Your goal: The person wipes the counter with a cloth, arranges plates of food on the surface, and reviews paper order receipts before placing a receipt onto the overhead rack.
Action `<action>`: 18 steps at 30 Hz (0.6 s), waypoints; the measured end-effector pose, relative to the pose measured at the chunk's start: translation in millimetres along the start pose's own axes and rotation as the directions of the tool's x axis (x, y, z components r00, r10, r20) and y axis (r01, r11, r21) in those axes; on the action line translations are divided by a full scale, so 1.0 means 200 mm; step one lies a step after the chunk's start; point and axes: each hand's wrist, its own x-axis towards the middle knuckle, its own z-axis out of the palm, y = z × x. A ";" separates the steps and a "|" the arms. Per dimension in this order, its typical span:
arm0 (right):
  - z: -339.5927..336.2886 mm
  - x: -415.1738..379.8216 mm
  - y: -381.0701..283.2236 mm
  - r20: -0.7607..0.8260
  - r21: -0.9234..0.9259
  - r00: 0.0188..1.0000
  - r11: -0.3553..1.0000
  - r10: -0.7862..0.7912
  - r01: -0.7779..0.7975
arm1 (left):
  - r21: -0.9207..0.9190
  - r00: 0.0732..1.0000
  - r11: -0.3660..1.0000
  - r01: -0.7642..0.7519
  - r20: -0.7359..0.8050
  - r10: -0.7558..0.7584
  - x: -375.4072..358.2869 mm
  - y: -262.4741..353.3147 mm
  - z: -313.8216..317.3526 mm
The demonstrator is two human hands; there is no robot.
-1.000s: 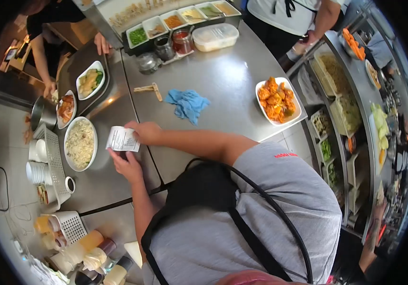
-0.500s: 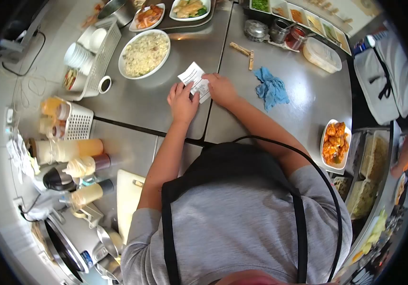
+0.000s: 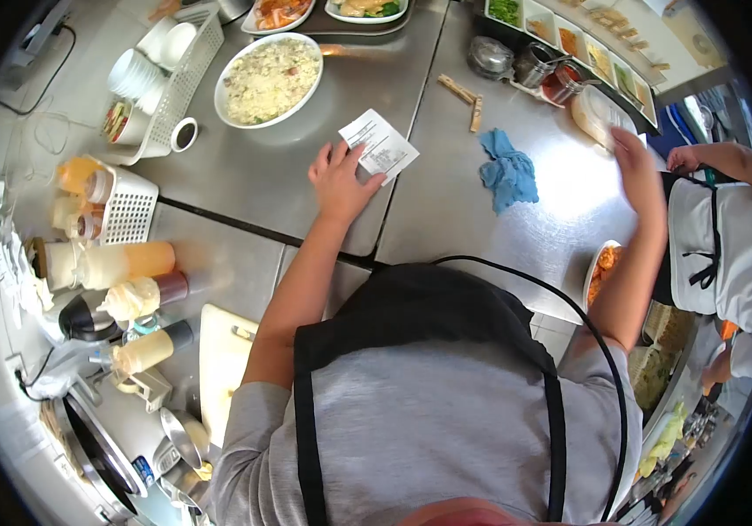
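My left hand [image 3: 341, 181] rests on the lower left edge of a white printed slip [image 3: 379, 145], fingers spread on the steel counter [image 3: 306, 162]. Out to the right, my right hand [image 3: 637, 158] is raised near a clear lidded tub [image 3: 598, 118]; its fingers are blurred and partly hidden, so what they hold, if anything, cannot be made out. A white bowl of fried rice [image 3: 271, 81] stands above the slip. Between my hands lies a crumpled blue cloth [image 3: 508, 172].
Wooden clothespins [image 3: 461, 98] lie above the cloth. Jars and a condiment tray [image 3: 579, 54] line the back right. A dish of orange-glazed food [image 3: 602, 270] sits behind my right arm. Sauce bottles [image 3: 131, 265] and white baskets [image 3: 131, 209] stand left. A co-worker [image 3: 713, 237] is at the right.
My right hand has left the slip and moved far right to the clear tub. The slip now lies flatter and turned under my left hand. A co-worker has come further into view.
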 end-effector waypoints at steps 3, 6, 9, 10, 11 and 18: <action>-0.39 -0.34 0.33 -0.017 -0.373 0.945 0.875 0.326 -0.309 | 0.047 0.996 0.996 -0.082 -0.042 0.084 0.04 0.01 -0.04; -0.56 -0.88 0.56 -0.014 -0.349 0.697 0.649 0.717 -0.676 | 0.063 0.963 0.972 -0.226 -0.138 0.233 0.06 -0.03 0.05; -0.55 -1.22 0.53 0.315 -0.157 0.235 0.294 0.920 -0.943 | 0.125 0.992 0.984 -0.124 -0.012 0.126 0.02 -0.04 0.06; -0.50 -1.31 0.50 0.390 0.035 0.186 0.187 0.902 -0.982 | 0.163 0.995 0.982 -0.096 -0.007 0.098 0.02 -0.04 0.07; -0.43 -1.38 0.49 0.424 0.195 0.210 0.138 0.881 -0.971 | 0.159 0.994 0.982 -0.107 0.004 0.107 0.02 -0.05 0.07; -0.02 -1.56 0.50 0.318 0.862 0.536 -0.003 0.782 -0.507 | -0.013 0.995 0.996 -0.094 0.023 0.094 0.03 -0.04 0.04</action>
